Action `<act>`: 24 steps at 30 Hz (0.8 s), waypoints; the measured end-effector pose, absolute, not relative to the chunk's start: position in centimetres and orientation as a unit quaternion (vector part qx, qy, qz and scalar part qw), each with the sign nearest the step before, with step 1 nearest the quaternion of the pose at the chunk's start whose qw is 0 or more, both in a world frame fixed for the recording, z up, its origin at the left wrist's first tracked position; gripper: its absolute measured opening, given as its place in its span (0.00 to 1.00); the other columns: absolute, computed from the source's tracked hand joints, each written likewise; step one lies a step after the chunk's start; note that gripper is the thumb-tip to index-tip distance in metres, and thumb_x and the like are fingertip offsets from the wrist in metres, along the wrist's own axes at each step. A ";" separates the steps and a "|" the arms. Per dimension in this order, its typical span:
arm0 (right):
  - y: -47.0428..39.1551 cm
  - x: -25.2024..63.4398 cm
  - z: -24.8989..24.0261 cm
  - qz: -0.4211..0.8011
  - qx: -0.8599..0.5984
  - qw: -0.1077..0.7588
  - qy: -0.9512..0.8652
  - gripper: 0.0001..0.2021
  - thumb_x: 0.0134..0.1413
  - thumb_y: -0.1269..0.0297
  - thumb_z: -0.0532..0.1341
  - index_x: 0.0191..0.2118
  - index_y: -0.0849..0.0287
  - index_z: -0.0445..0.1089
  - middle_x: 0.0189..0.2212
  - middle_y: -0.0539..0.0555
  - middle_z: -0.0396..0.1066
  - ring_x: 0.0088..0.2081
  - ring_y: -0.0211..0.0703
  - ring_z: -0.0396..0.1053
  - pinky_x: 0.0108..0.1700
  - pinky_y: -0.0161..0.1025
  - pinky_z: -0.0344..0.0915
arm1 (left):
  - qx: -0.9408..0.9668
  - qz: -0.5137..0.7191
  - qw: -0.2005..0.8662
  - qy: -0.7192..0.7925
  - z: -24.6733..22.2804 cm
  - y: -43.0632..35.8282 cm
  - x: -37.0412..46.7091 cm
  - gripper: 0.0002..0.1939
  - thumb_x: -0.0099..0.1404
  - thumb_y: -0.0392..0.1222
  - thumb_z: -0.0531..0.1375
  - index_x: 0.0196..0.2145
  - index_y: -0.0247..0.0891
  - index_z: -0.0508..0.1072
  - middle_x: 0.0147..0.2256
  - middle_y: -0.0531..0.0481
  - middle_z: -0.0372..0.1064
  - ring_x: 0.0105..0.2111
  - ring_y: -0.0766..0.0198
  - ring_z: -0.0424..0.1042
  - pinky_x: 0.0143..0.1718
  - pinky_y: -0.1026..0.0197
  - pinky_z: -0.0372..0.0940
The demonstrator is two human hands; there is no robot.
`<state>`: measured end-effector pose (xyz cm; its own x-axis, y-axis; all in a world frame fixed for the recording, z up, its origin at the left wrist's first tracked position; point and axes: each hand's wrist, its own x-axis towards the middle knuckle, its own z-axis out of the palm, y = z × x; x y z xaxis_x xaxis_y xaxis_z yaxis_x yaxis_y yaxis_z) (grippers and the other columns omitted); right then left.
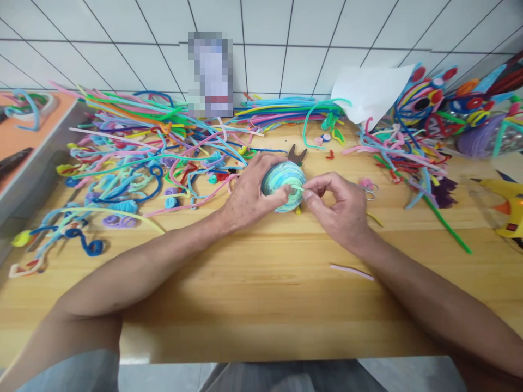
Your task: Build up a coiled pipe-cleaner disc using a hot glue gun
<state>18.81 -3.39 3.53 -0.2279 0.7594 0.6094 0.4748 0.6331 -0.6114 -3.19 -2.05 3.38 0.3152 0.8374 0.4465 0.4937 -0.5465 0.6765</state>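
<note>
A round ball wound with blue and light green pipe cleaner [285, 177] is held above the middle of the table. My left hand [254, 190] grips it from the left side, its thumb pressed on the front of the windings. With thumb and index finger, my right hand [337, 209] pinches a light green pipe cleaner [297, 188] at the ball's right side. The pinched tip is hidden by the fingers. Just behind the ball, the dark jaws of a pair of pliers [297, 155] show, the rest covered.
Tangled coloured pipe cleaners [134, 158] spread across the left and back of the wooden table [229, 305]. A yellow glue gun [509, 209] lies far right, near small scissors [370, 194]. Decorated pipe-cleaner figures [425, 100] stand at back right beside white paper [368, 90].
</note>
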 end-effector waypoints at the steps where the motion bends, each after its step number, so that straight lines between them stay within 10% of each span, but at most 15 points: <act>1: -3.4 18.8 3.5 0.150 -0.401 0.476 -0.768 0.05 0.60 0.71 0.65 0.38 0.52 0.75 0.27 0.45 0.77 0.27 0.37 0.72 0.34 0.37 0.70 | 0.782 0.405 0.211 0.424 3.3 -2.0 -3.2 0.22 0.71 0.49 0.63 0.59 0.42 0.71 0.60 0.41 0.73 0.62 0.49 0.71 0.66 0.45 0.67; 24: -3.3 18.6 3.4 0.335 -0.424 0.487 -0.686 0.02 0.62 0.65 0.67 0.40 0.52 0.74 0.24 0.43 0.71 0.25 0.35 0.69 0.26 0.35 0.65 | 0.771 0.394 0.241 0.439 3.4 -2.4 -3.1 0.24 0.73 0.50 0.61 0.64 0.43 0.69 0.64 0.42 0.71 0.65 0.50 0.69 0.69 0.44 0.64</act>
